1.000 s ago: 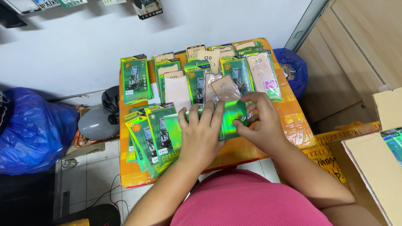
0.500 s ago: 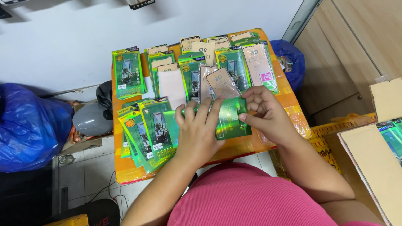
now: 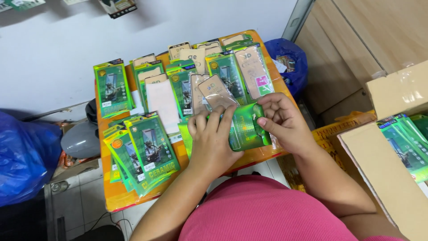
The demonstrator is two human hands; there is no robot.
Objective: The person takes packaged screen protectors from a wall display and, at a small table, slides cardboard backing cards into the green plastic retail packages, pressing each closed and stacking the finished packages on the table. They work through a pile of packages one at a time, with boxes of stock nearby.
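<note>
Both my hands grip one shiny green packet (image 3: 248, 127) held flat just above the orange table (image 3: 117, 201). My left hand (image 3: 213, 142) covers its left half, fingers spread over the top. My right hand (image 3: 281, 119) pinches its right end, thumb on the front. A loose pale screen-protector card (image 3: 216, 93) lies right behind my left fingers. Several more green packets (image 3: 149, 149) are fanned out to the left of my hands.
Rows of green packets and beige cards (image 3: 229, 71) fill the table's far half. A cardboard box (image 3: 392, 165) holding more green packets stands at the right. A blue plastic bag (image 3: 24, 156) sits at left, another blue bag (image 3: 290, 58) behind the table, a grey pot (image 3: 80, 140) on the floor.
The view has shifted so the table sits slightly higher and to the right. My hands keep their grip on the green packet, with the right fingers working at its end.
</note>
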